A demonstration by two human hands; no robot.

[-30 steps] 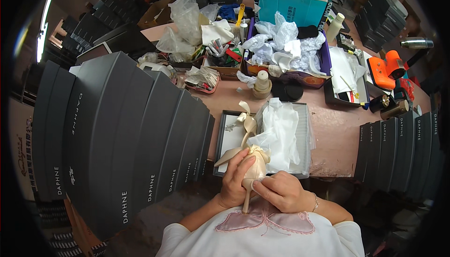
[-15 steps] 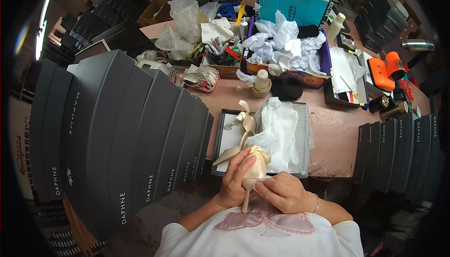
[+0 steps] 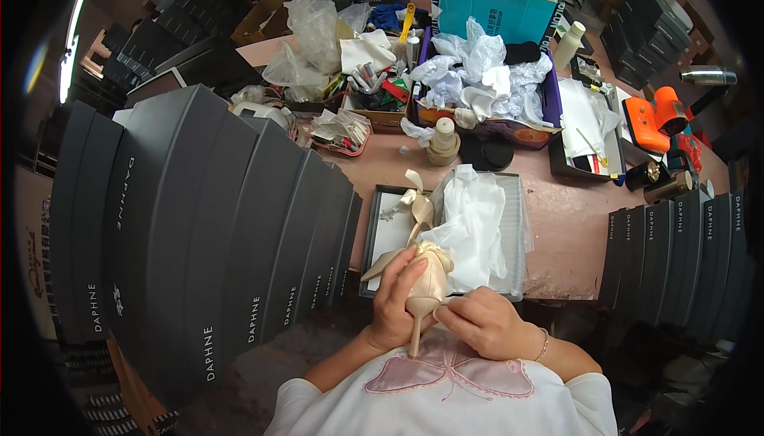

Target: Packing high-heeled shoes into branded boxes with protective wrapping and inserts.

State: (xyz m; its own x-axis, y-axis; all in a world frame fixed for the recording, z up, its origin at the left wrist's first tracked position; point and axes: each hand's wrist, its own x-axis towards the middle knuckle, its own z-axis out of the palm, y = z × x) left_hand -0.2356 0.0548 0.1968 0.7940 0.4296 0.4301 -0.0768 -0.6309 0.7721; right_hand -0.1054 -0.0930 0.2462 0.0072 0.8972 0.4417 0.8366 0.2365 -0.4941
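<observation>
Near the person's chest, just over the close edge of the open box (image 3: pixel 389 235), a pale high-heeled shoe (image 3: pixel 428 283) is held up with its heel pointing back at the shirt (image 3: pixel 493 404). The left hand (image 3: pixel 391 301) is wrapped around its side. The right hand (image 3: pixel 484 323) is close by the heel, fingers curled in; nobody can tell if they pinch something small. If the left fingers got loose, the shoe could slip and drop. A hard push or a sharp nail could mark the smooth pale skin, and the heel tip could catch on the shirt.

Another pale shoe (image 3: pixel 422 212) lies in the box, next to white paper (image 3: pixel 475 225) that covers much of the right part. Tall dark boxes (image 3: pixel 187 237) block the left side. Past the box stands a bottle (image 3: pixel 444 148), which a long reach could tip.
</observation>
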